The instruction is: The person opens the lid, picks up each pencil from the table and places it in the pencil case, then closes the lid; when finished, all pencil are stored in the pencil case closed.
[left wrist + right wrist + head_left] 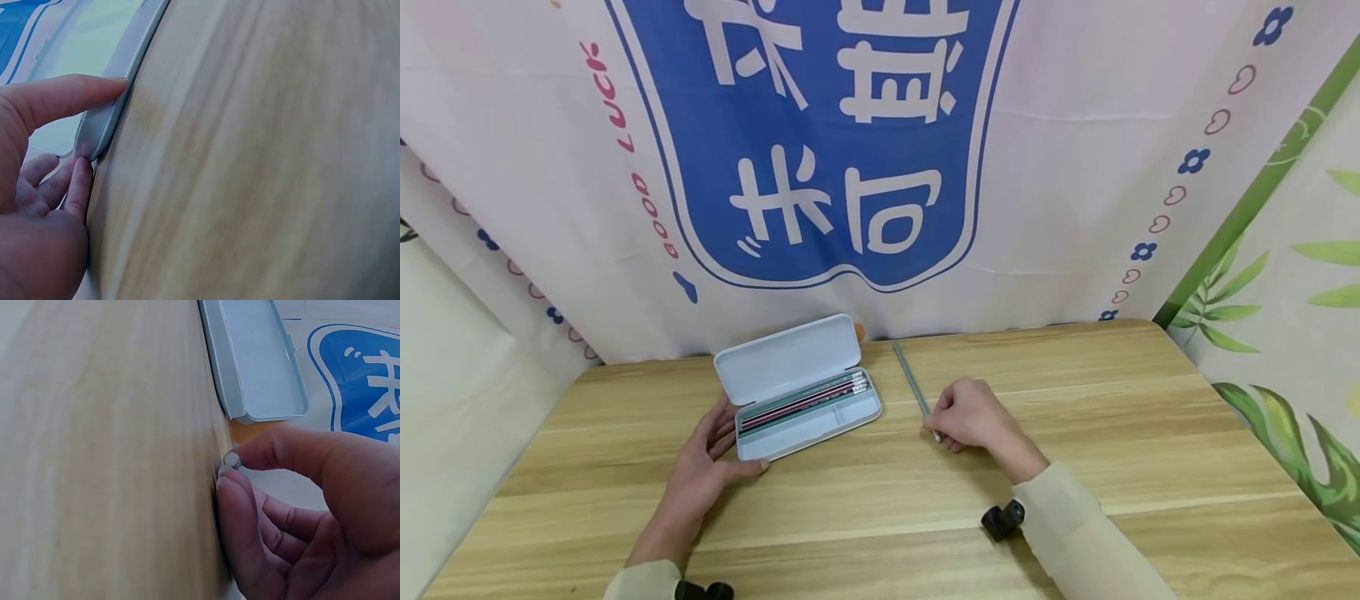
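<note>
A light blue pencil case lies on the table with its lid raised at the back. Several dark green and dark red striped pencils lie side by side inside, white ends to the right. My left hand holds the case's left end, thumb along the front edge and fingers at the side; the left wrist view shows the thumb tip at the rim. To the right of the case, my right hand pinches a green pencil near its white end, between thumb and index finger.
The wooden table runs back to a hanging cloth with a blue printed panel. Close behind the raised lid is a small orange thing. Black wrist cameras sit at both cuffs.
</note>
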Tool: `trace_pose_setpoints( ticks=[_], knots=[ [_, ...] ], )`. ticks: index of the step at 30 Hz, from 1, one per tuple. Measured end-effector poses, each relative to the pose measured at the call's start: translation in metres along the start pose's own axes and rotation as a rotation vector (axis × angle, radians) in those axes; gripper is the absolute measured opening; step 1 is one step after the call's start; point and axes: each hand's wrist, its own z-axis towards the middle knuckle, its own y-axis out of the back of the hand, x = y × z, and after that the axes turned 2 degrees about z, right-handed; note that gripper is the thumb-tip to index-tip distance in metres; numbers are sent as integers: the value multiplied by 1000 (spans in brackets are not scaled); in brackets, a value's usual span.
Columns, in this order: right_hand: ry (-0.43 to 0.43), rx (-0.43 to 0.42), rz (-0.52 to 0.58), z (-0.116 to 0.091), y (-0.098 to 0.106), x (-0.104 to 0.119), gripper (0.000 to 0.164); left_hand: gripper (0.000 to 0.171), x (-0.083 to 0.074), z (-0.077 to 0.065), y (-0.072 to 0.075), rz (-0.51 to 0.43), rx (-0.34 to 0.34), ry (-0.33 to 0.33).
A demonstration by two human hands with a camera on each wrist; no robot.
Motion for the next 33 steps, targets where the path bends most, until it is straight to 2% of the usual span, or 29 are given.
trace_pose_setpoints(
  ticks=[10,15,21,33],
  knots=[
    [2,-5,190,2,7,-7,8,124,0,-1,1,15,4,11],
    [37,-23,208,0,16,-3,11,124,1,-1,1,10,6,7],
    [30,-23,250,-1,22,0,14,124,1,0,2,13,5,0],
    [116,71,321,2,15,1,18,125,3,2,2,4,5,-10]
  ],
)
